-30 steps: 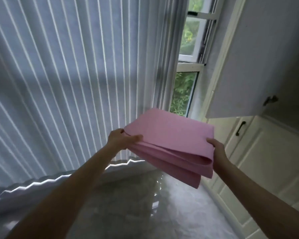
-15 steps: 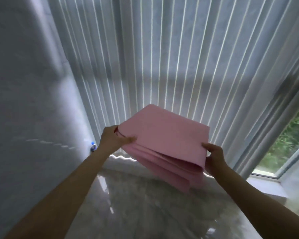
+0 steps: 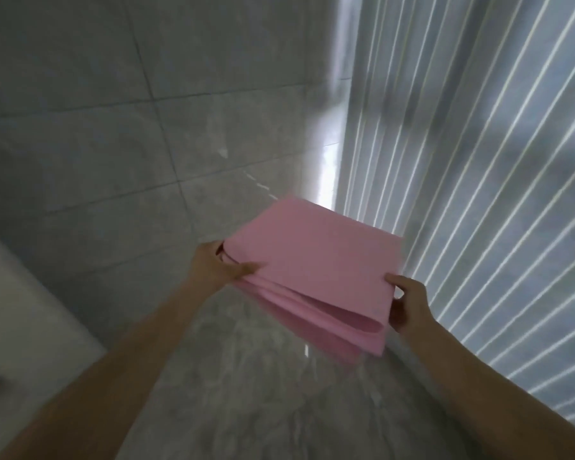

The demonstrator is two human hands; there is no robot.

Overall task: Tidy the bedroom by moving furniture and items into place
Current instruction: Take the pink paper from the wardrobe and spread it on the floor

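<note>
Both hands curled tight on the folded pink mat (image 3: 316,270), left hand (image 3: 214,265) w/ thumb on top, right hand (image 3: 407,302) pinching the near corner, held up over the floor (image 3: 246,376) by the blinds (image 3: 478,194).

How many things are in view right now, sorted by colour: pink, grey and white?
Pink: 1, the folded mat, held by the left hand and right hand at opposite edges.
Grey: 2, the tiled wall and the glossy floor.
White: 2, the vertical blinds and a white surface at lower left.
Total: 5.
</note>
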